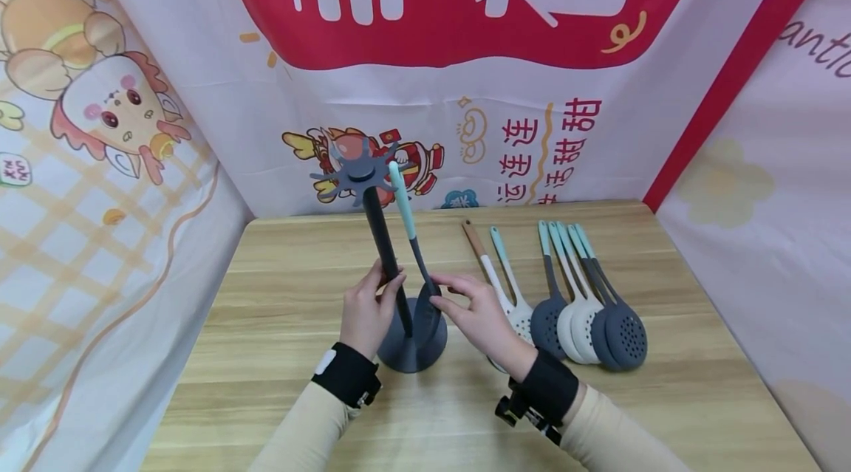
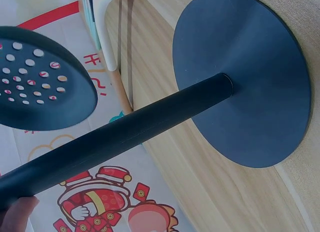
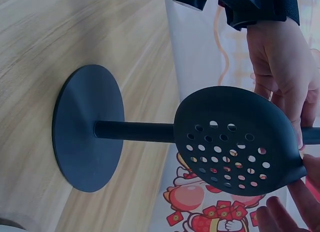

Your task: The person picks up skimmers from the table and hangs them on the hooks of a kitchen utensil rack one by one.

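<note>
Your R hand has the dark skimmer pinched low, thumb + fingers at the neck, just above its perforated head. Your L hand grasps the stand by its post, approx. mid-height. Both grips engaged, 1 thing each.

Key relation: skimmer's long axis runs up & away from your R grip, mint handle on top, head down, roughly parallel to the post & just R of it. Handle tip sits just beside the hub w/ its radiating arms. Can't tell if tip touches an arm.

R hand nearer the skimmer; L hand across the post from it. L wrist view shows a gap betw. head & post. Base looks seated on the bench; other utensils lie well R.

My read: grip is far from the tip, so a small wrist tilt likely swings the tip a lot. Judge alignment at the hub, not at your fingers.
</note>
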